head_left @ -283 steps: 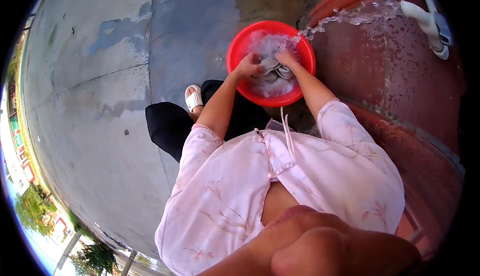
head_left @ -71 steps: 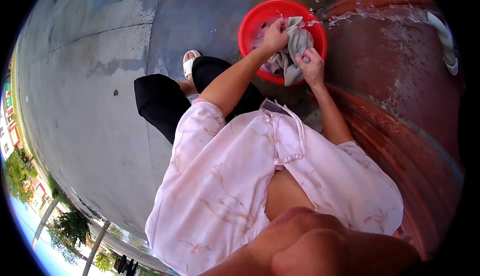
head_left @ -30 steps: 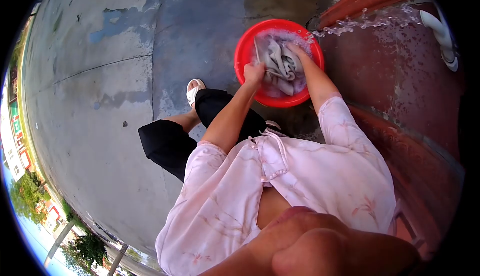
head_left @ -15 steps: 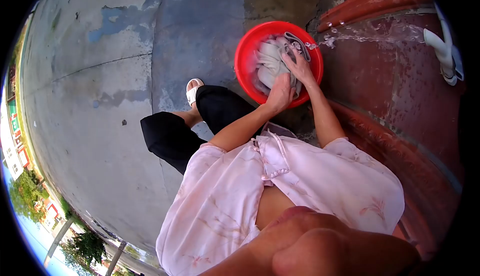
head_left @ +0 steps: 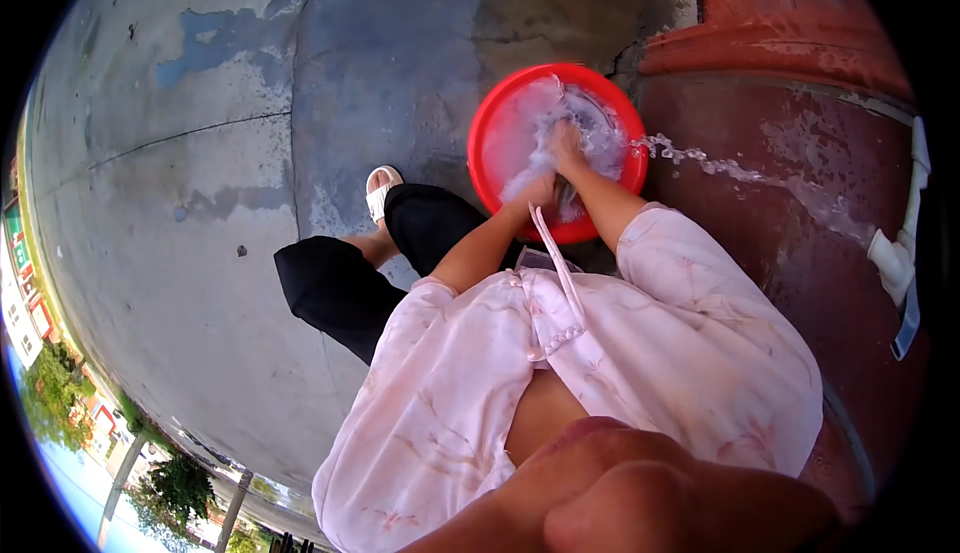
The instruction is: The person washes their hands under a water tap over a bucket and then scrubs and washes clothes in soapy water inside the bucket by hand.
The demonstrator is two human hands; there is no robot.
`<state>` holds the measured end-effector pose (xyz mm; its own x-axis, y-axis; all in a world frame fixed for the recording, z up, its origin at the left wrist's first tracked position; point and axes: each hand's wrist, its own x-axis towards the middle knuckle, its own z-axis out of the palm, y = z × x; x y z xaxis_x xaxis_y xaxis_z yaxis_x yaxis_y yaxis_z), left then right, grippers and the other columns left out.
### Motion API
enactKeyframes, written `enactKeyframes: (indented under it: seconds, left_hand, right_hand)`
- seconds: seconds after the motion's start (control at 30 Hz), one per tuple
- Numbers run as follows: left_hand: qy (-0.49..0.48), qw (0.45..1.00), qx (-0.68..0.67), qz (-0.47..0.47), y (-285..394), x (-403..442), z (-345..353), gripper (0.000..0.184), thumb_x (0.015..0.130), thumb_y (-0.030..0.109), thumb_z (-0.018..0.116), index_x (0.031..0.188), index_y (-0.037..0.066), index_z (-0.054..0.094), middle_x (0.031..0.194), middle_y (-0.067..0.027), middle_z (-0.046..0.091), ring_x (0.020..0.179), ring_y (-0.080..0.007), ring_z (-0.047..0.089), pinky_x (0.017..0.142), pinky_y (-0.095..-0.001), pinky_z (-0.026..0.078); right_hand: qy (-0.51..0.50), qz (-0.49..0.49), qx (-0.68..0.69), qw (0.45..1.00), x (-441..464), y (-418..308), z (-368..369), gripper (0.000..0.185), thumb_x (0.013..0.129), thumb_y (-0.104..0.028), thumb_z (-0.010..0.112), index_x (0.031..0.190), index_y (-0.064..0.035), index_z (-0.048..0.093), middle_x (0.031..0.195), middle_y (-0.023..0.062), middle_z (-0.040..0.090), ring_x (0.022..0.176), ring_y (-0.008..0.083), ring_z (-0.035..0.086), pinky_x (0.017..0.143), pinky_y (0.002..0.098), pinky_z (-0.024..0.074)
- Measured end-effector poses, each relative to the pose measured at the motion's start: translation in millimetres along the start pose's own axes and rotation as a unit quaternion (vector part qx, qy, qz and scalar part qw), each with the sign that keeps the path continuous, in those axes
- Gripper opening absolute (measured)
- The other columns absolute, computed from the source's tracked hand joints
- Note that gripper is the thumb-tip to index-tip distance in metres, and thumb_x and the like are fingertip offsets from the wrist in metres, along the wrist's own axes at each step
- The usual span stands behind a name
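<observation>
I have both hands inside the red tub (head_left: 479,153), which sits on the grey floor (head_left: 200,273), just beside a dark red surface (head_left: 745,238). The right hand (head_left: 566,143) is near the tub's middle, its fingers down in the suds (head_left: 520,138). The left hand (head_left: 541,191) is closer to the near edge, just beside the right forearm. Foam and splash hide both sets of fingertips from me, so I cannot tell whether either grip is wide, narrow or closed on anything. What I take for grey cloth (head_left: 567,205) shows in the tub by its near edge, between the left hand and the right forearm, though the view there is poor. From the white pipe (head_left: 892,261), a stream (head_left: 740,171) reaches the tub at its right edge. A white sandal (head_left: 381,188) is on the floor, out past the tub's left edge.
</observation>
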<state>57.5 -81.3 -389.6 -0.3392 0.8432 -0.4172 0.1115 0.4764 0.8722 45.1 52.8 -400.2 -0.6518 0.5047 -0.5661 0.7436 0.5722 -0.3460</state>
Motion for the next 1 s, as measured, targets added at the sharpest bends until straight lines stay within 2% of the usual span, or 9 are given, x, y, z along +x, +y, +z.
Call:
enactKeyframes:
  seconds: [0.2, 0.27, 0.33, 0.4, 0.73, 0.8, 0.87, 0.97, 1.0]
  left_hand:
    - [0.228, 0.972, -0.031, -0.043, 42.7, 3.9, -35.1, 0.047, 0.081, 0.020, 0.064, 0.119, -0.003, 0.049, 0.095, -0.0275, 0.061, 0.093, -0.0455, 0.058, 0.082, -0.0474, 0.047]
    - [0.467, 0.860, 0.204, -0.022, 36.0, -3.5, -39.8, 0.068, 0.078, 0.025, 0.068, 0.131, -0.004, 0.036, 0.098, -0.0270, 0.060, 0.093, -0.0447, 0.058, 0.086, -0.0468, 0.047]
    - [0.310, 0.894, -0.115, -0.303, 19.4, -2.3, -40.2, 0.080, 0.079, 0.043, 0.067, 0.132, -0.008, 0.036, 0.116, -0.0301, 0.057, 0.108, -0.0393, 0.058, 0.092, -0.0447, 0.046]
    - [0.263, 0.820, -0.411, -0.298, 4.5, -2.2, -37.3, 0.079, 0.080, 0.044, 0.066, 0.134, -0.009, 0.042, 0.125, -0.0231, 0.054, 0.109, -0.0321, 0.057, 0.093, -0.0439, 0.046]
    - [0.310, 0.860, -0.248, -0.321, -7.9, -6.0, -22.8, 0.045, 0.080, 0.021, 0.060, 0.114, -0.008, 0.060, 0.104, -0.0174, 0.065, 0.092, -0.0269, 0.064, 0.079, -0.0408, 0.052]
    - [0.368, 0.899, -0.101, -0.214, 24.1, -28.0, -17.6, 0.038, 0.081, 0.019, 0.057, 0.110, -0.005, 0.063, 0.100, -0.0197, 0.067, 0.089, -0.0286, 0.066, 0.078, -0.0413, 0.052]
    - [0.308, 0.896, -0.230, -0.222, 74.1, -44.2, -28.0, 0.035, 0.080, 0.016, 0.054, 0.109, -0.002, 0.064, 0.098, -0.0243, 0.067, 0.089, -0.0360, 0.067, 0.083, -0.0430, 0.050]
    - [0.395, 0.917, -0.054, 0.017, 117.8, -68.2, -32.1, 0.036, 0.077, 0.010, 0.052, 0.109, -0.007, 0.059, 0.092, -0.0289, 0.064, 0.093, -0.0432, 0.062, 0.086, -0.0451, 0.047]
    - [0.327, 0.942, -0.074, -0.021, 128.0, -75.4, -34.5, 0.039, 0.078, 0.008, 0.051, 0.113, -0.008, 0.054, 0.096, -0.0318, 0.062, 0.095, -0.0441, 0.060, 0.086, -0.0471, 0.046]
  right_hand:
    - [0.008, -0.046, 0.083, 0.996, 58.2, 26.5, 23.2, 0.060, 0.073, -0.039, 0.065, 0.118, 0.0006, 0.056, 0.114, 0.0251, 0.061, 0.103, 0.0392, 0.060, 0.091, 0.0430, 0.0468]
    - [0.020, -0.044, 0.080, 0.996, 68.0, 27.9, 21.0, 0.060, 0.072, -0.038, 0.066, 0.117, 0.0002, 0.057, 0.113, 0.0247, 0.061, 0.103, 0.0384, 0.060, 0.091, 0.0423, 0.0469]
    - [0.035, -0.049, 0.090, 0.994, 67.8, 25.8, 12.6, 0.060, 0.070, -0.038, 0.067, 0.116, -0.0001, 0.058, 0.113, 0.0244, 0.062, 0.102, 0.0376, 0.060, 0.090, 0.0416, 0.0470]
    - [0.054, -0.052, 0.115, 0.991, 60.0, 24.3, 1.0, 0.059, 0.069, -0.037, 0.068, 0.115, -0.0005, 0.059, 0.112, 0.0241, 0.062, 0.102, 0.0367, 0.060, 0.090, 0.0409, 0.0470]
    - [0.172, -0.126, 0.257, 0.942, -46.6, 31.7, -53.9, 0.057, 0.071, -0.033, 0.070, 0.117, -0.0011, 0.059, 0.110, 0.0212, 0.064, 0.102, 0.0327, 0.061, 0.088, 0.0380, 0.0470]
    - [0.108, -0.097, 0.215, 0.966, -88.9, 23.5, -85.3, 0.059, 0.076, -0.033, 0.067, 0.126, -0.0034, 0.054, 0.115, 0.0234, 0.062, 0.110, 0.0381, 0.058, 0.093, 0.0407, 0.0450]
    - [0.185, -0.222, 0.271, 0.918, -103.3, 31.7, -88.4, 0.053, 0.084, -0.033, 0.063, 0.128, -0.0050, 0.054, 0.121, 0.0214, 0.059, 0.115, 0.0364, 0.055, 0.096, 0.0396, 0.0424]
    - [0.167, -0.241, 0.246, 0.924, -113.9, 36.2, -98.0, 0.046, 0.090, -0.033, 0.057, 0.128, -0.0064, 0.054, 0.123, 0.0189, 0.057, 0.117, 0.0341, 0.053, 0.098, 0.0387, 0.0408]
    - [0.155, -0.238, 0.236, 0.929, -118.6, 35.0, -99.8, 0.046, 0.091, -0.033, 0.056, 0.129, -0.0068, 0.053, 0.123, 0.0181, 0.057, 0.116, 0.0339, 0.053, 0.098, 0.0386, 0.0407]
